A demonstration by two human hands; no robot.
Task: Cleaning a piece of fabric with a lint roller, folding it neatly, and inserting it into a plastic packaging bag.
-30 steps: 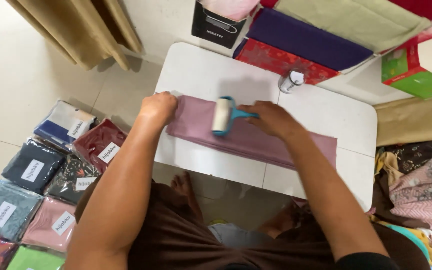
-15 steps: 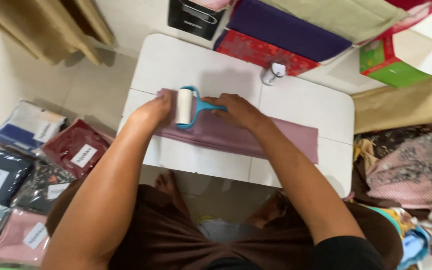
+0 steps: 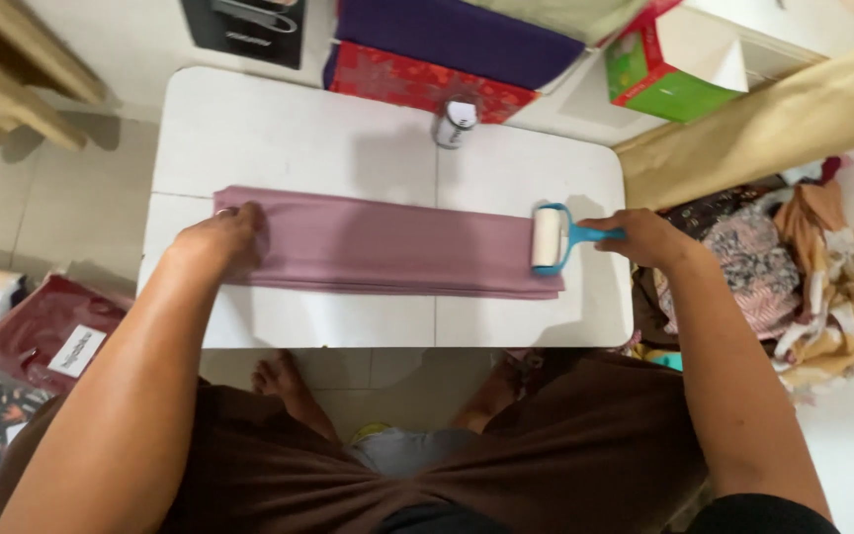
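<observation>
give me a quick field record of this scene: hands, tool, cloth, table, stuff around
left hand: pressed flat on the left end of the cloth
right hand: gripping the roller's blue handle
lint roller: white drum lying on the cloth's right end
folded mauve cloth: long strip laid across the table
white table: low, also bears a small can
floor left: packaged fabrics

Left hand (image 3: 221, 237) presses flat on the left end of the folded mauve cloth (image 3: 397, 245) lying across the white desk (image 3: 279, 129). Right hand (image 3: 644, 237) grips the blue-handled lint roller (image 3: 549, 237), its white drum resting on the cloth's right end.
</observation>
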